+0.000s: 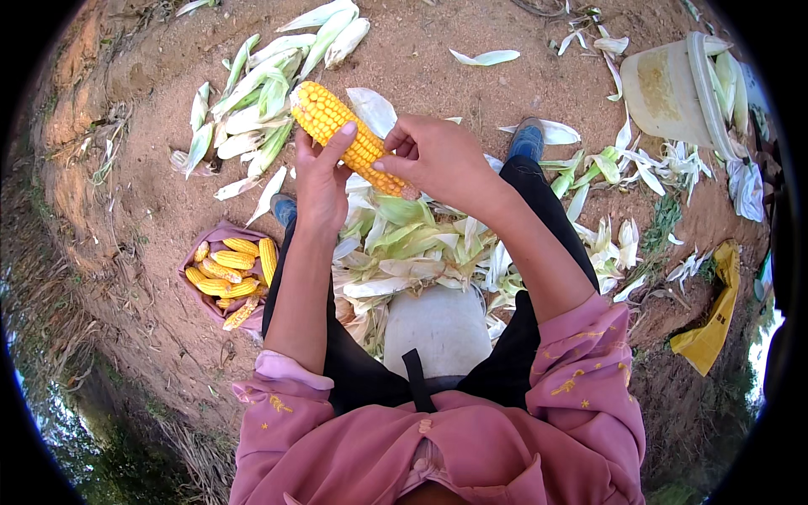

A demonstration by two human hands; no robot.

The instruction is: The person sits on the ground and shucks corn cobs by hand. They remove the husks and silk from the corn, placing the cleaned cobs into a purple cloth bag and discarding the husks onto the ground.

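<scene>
A husked yellow corn cob (pixel 350 136) is held up at a slant, its pale stalk end towards the lower right. My left hand (pixel 320 180) grips it from below, with the thumb across the kernels. At the lower half of the cob, the thumb and bent fingers of my right hand (pixel 435 161) pinch at its side; whether they hold silk cannot be seen. Beneath both hands, a heap of loose corn husks (pixel 410 243) lies between my feet. A mauve cloth sack (pixel 208 237) by my left leg holds several husked cobs (pixel 233 260).
A whitish plastic bucket (pixel 659 95) with husk-covered ears (pixel 726 88) leans at the upper right. Unhusked-looking ears and husks (pixel 259 95) lie at the upper left on the dirt ground (pixel 429 44). A pale container (pixel 435 328) is between my legs. A yellow bag (pixel 710 322) lies at right.
</scene>
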